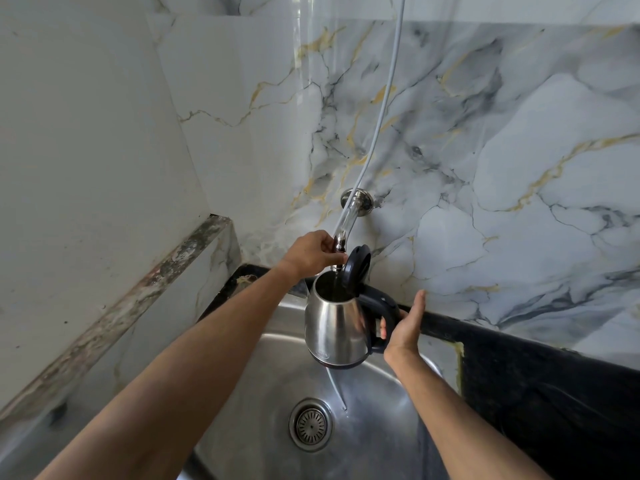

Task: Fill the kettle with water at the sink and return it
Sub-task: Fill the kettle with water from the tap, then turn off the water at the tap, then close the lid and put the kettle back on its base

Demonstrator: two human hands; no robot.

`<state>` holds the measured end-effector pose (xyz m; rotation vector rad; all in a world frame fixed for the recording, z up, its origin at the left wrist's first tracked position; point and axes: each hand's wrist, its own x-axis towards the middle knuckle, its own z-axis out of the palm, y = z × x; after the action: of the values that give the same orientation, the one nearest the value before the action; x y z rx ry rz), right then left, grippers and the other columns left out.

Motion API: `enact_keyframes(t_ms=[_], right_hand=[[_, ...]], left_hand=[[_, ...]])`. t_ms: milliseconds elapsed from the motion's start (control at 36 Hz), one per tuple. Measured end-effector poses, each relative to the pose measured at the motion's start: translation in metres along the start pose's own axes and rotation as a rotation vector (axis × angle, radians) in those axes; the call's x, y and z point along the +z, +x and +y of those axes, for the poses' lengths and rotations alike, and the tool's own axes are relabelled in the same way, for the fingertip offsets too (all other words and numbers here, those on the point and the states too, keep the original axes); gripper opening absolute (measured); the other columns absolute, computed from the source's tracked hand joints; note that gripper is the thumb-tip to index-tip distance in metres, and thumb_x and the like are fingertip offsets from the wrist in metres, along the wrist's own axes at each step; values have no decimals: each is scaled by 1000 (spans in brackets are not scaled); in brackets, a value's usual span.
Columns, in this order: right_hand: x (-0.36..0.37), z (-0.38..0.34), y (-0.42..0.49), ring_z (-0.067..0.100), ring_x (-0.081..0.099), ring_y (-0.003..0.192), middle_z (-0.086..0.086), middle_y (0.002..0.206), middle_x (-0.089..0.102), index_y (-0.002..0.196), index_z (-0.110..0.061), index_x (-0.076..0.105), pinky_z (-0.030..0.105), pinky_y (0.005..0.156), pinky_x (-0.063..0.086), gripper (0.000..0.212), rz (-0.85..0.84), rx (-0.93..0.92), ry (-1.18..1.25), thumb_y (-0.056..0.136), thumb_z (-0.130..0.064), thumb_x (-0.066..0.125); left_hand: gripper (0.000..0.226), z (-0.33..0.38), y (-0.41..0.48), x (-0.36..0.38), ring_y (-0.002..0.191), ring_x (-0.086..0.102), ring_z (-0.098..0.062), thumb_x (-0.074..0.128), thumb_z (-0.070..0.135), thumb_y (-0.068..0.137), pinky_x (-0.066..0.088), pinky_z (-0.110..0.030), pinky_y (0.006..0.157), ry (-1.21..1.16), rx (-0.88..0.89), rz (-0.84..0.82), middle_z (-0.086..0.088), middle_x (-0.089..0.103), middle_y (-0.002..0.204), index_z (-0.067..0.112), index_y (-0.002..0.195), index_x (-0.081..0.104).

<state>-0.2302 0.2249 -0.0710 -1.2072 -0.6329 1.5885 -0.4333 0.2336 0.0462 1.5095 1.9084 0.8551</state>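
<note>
Under my left hand, whose fingers pinch the tap, the kettle hangs over the sink, lid up. My right hand curls round its black handle beside the steel body, thumb loose. It will likely grow heavy and wet-slick; keep to the handle.

The rounded steel kettle is shiny silver with a black plastic handle and black lid. The glossy wall tiles are white marble veined grey and gold. The countertop is speckled black; the round sink basin is brushed silver.
</note>
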Motion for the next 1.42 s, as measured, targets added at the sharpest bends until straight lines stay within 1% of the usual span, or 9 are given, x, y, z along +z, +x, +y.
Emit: enact_keyframes(t_ms=[389,500,583,667,750,1056,1167,1278,1417], right_hand=[[-4,-2,-2,14,33,32,2,37,41,46,-14,48,23,35,22,79,-26,-37,-26,73,-88,38],[-14,-5,-6,14,33,33,1,38,42,46,-14,50,23,35,22,79,-27,-49,-33,72,-88,38],[-26,-7,-12,14,33,33,1,38,42,47,-14,50,23,35,21,78,-9,-48,-37,75,-86,38],[-39,-10,-19,13,33,33,1,39,41,48,-14,50,23,36,21,79,1,-34,-53,72,-88,39],[-56,-17,-31,14,33,33,2,40,42,51,-12,50,23,35,20,79,29,-35,-57,70,-89,41],[-119,-55,-68,14,34,28,3,37,44,45,-16,53,19,32,19,75,71,-96,0,80,-80,37],[-146,-73,-82,15,31,30,4,36,42,46,-14,47,21,34,18,78,39,-106,2,76,-84,36],[-170,-91,-96,15,30,29,4,34,42,41,-14,47,21,32,17,78,29,-121,11,77,-83,35],[-203,-116,-114,14,29,28,3,33,40,36,-18,48,24,33,16,78,28,-127,21,74,-85,37]], left_hand=[[37,-6,0,9,66,55,-12,81,45,70,40,-26,57,38,1,103,5,62,72,17,83,61],[56,0,-13,10,84,62,-12,69,63,74,49,-29,69,-39,-11,172,4,66,94,21,111,59],[55,14,-34,13,98,59,-8,53,66,85,53,-32,81,-63,268,328,5,58,113,31,127,51],[53,26,-52,18,120,51,-10,56,58,90,43,-32,101,75,623,139,3,53,132,35,136,45],[55,30,-67,30,125,51,-15,61,50,90,39,-32,106,223,748,-3,-3,57,134,25,137,49],[47,30,-131,78,116,54,-17,55,41,93,42,-29,97,88,340,3,-6,59,130,26,137,47],[46,54,-157,98,112,57,-18,52,39,93,45,-41,99,58,336,1,-5,63,126,20,135,51],[35,85,-177,115,132,45,-22,54,22,96,33,-34,111,95,429,53,-10,50,142,20,130,59],[42,131,-210,138,141,31,-31,47,18,86,25,-48,115,135,482,99,-12,44,148,14,122,67]])
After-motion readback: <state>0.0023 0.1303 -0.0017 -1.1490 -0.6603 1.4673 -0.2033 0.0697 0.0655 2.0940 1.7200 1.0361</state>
